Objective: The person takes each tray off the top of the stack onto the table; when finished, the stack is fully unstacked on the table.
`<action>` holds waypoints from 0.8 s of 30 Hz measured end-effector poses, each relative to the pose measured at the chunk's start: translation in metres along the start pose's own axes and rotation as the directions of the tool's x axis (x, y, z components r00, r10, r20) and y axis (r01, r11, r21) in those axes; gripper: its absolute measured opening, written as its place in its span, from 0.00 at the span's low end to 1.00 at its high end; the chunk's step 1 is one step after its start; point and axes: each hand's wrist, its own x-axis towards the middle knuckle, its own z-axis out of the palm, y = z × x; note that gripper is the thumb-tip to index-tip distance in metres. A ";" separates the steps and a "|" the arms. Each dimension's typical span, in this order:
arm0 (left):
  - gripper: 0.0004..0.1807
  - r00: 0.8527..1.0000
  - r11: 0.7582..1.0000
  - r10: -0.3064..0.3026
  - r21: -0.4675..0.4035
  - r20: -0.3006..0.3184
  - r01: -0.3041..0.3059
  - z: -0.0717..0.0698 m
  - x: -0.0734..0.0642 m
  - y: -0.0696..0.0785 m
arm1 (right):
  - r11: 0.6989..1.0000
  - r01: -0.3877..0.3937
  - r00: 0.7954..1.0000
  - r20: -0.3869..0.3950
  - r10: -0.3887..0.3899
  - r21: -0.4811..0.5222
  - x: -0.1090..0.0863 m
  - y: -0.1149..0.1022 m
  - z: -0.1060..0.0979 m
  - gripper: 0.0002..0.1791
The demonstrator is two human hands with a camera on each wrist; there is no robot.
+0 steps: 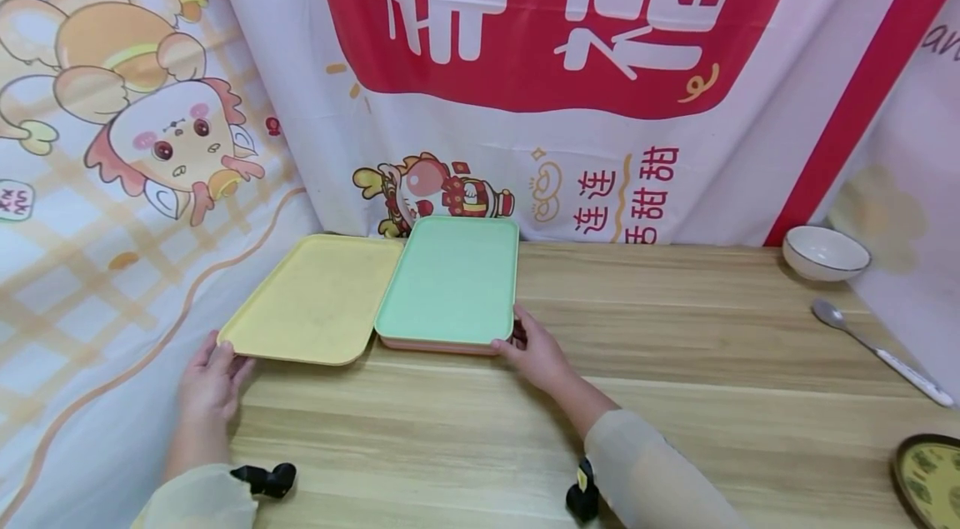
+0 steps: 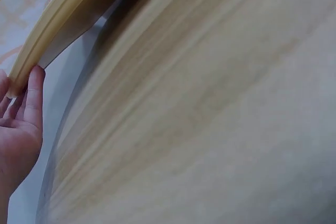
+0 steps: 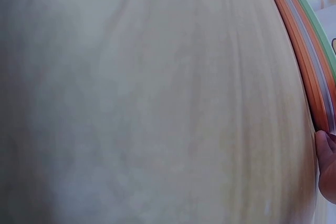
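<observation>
My left hand (image 1: 210, 386) pinches the near left corner of a yellow tray (image 1: 313, 296), with the thumb at its rim and fingers beneath. The left wrist view shows the underside of this yellow tray (image 2: 79, 19), tilted up from the table at that corner. Beside it on the right lies a stack of trays, a mint green tray (image 1: 453, 279) on top. Orange and pale purple edges of the tray stack (image 3: 310, 61) show below the green one in the right wrist view. My right hand (image 1: 536, 350) grips the near right corner of this stack.
A white bowl (image 1: 825, 252) with a dark rim stands at the back right of the wooden table (image 1: 675, 329). Before it lies a spoon (image 1: 885, 354) with a white handle. A patterned round plate (image 1: 930, 479) sits at the front right. Printed cloth (image 1: 555, 154) hangs behind.
</observation>
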 end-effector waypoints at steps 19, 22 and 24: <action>0.41 0.987 0.961 -0.046 0.262 -0.153 0.085 -0.003 0.013 -0.007 | 1.000 -0.006 1.000 -0.003 0.006 0.006 -0.001 -0.001 0.000 0.47; 0.40 0.984 0.932 -0.016 0.354 -0.176 0.079 -0.003 0.014 -0.008 | 1.000 -0.002 1.000 -0.002 0.002 0.008 -0.001 0.000 0.000 0.47; 0.38 0.982 0.907 0.008 0.414 -0.189 0.072 -0.004 0.015 -0.010 | 1.000 0.004 1.000 -0.003 -0.004 0.007 -0.001 0.001 0.000 0.47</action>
